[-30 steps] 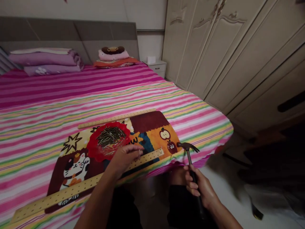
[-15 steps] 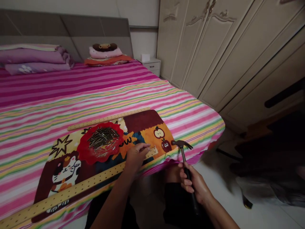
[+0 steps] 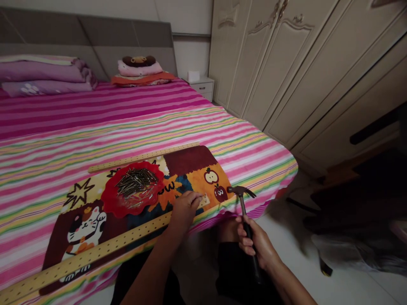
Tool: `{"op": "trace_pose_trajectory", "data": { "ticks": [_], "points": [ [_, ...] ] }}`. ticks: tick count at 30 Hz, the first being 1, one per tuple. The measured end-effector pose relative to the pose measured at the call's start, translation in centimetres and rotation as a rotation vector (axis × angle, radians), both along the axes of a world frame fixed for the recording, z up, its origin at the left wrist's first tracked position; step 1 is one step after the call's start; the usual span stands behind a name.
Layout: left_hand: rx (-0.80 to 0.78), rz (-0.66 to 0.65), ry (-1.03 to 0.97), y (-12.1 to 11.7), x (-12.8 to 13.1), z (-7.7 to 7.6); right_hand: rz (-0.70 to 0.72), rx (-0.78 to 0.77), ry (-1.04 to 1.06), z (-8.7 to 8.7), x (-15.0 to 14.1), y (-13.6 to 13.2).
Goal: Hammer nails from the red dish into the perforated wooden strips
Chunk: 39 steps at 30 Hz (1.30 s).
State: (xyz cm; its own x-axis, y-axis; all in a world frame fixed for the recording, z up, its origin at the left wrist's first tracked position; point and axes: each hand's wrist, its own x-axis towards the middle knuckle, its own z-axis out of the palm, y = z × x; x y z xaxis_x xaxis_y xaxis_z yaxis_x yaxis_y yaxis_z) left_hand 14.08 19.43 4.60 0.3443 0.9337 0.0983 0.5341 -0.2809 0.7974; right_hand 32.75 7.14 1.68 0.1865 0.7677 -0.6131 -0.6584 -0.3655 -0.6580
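My left hand point(image 3: 185, 207) is closed in a pinch on what looks like a nail, just over the right end of a long perforated wooden strip point(image 3: 127, 236). A small nail point(image 3: 205, 196) shows at that end, close to my fingertips. In my right hand point(image 3: 254, 241) is a claw hammer point(image 3: 243, 203), gripped by its dark handle. The hammer's head is at the right edge of a patterned mat point(image 3: 190, 159), beside a printed apple. Left of my left hand, a red scalloped dish point(image 3: 110, 197) holds many loose nails point(image 3: 136, 182).
Behind the dish lies another perforated strip point(image 3: 143, 157). The mat rests on a bed with a striped sheet point(image 3: 143, 127). Folded purple bedding point(image 3: 47, 72) and a small pink stack point(image 3: 140, 67) are near the headboard. Tall wardrobes point(image 3: 270, 55) stand to the right.
My left hand has moved slightly right, nearer the strip's end, still pinched. My right hand keeps its grip on the hammer, almost in the same place.
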Motion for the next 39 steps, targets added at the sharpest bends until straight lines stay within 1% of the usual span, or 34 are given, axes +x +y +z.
{"op": "trace_pose_trajectory", "data": {
  "ticks": [3,5,8,10,11,13,14,15,17,20,23,26,28,30,32,33,35,36,37,39],
  "points": [
    [0.040,-0.009,0.050,-0.1,0.1,-0.2,-0.002,0.022,-0.109,0.1,-0.6,-0.3],
    [0.063,-0.022,0.075,-0.2,0.1,-0.4,0.013,0.049,-0.182,0.9,-1.2,-0.6],
    [0.096,-0.035,0.095,-0.2,0.1,-0.7,0.089,0.102,-0.242,3.4,-2.1,-1.0],
    [0.116,-0.035,0.089,-0.2,0.1,-0.8,0.183,0.147,-0.284,5.5,-2.6,-1.0],
    [0.121,-0.039,0.082,-0.2,0.1,-0.9,0.251,0.170,-0.330,6.5,-2.8,-1.0],
    [0.121,-0.045,0.084,-0.2,0.0,-0.9,0.365,0.175,-0.419,7.8,-3.1,-0.8],
    [0.117,-0.044,0.092,-0.1,0.0,-0.9,0.391,0.161,-0.449,8.0,-3.1,-0.8],
    [0.113,-0.042,0.099,-0.1,0.0,-0.8,0.388,0.140,-0.462,7.9,-3.2,-0.8],
    [0.101,-0.039,0.092,-0.1,-0.1,-0.8,0.317,0.112,-0.442,7.0,-3.0,-0.8],
    [0.071,-0.027,0.041,-0.2,-0.1,-0.7,0.174,0.120,-0.405,4.4,-2.6,-0.8],
    [0.038,-0.010,0.011,-0.4,0.0,-0.9,0.027,0.085,-0.336,1.5,-2.1,-0.5],
    [0.007,-0.002,-0.014,-0.6,0.2,-1.1,-0.022,0.033,-0.236,-0.5,-1.8,0.0],
    [-0.005,0.021,-0.013,-0.7,-0.2,-0.6,-0.026,0.005,-0.179,-1.1,-1.6,0.3],
    [0.003,0.085,0.032,-0.5,-1.6,0.6,-0.032,-0.017,-0.142,-1.3,-1.4,0.5],
    [0.029,0.196,0.141,0.0,-4.1,2.3,-0.039,-0.034,-0.113,-1.2,-1.2,0.5],
    [0.037,0.261,0.226,0.4,-5.7,3.2,-0.039,-0.039,-0.098,-1.2,-1.1,0.5],
    [0.023,0.334,0.432,1.6,-9.1,4.8,-0.038,-0.046,-0.070,-1.1,-0.9,0.5],
    [-0.022,0.367,0.555,2.2,-10.6,5.3,-0.036,-0.048,-0.056,-1.0,-0.9,0.5],
    [-0.091,0.357,0.673,2.8,-11.9,5.6,-0.033,-0.049,-0.042,-1.0,-0.8,0.5],
    [-0.222,0.309,0.812,3.8,-13.5,5.8,-0.029,-0.049,-0.019,-1.0,-0.8,0.5]
  ]
}}
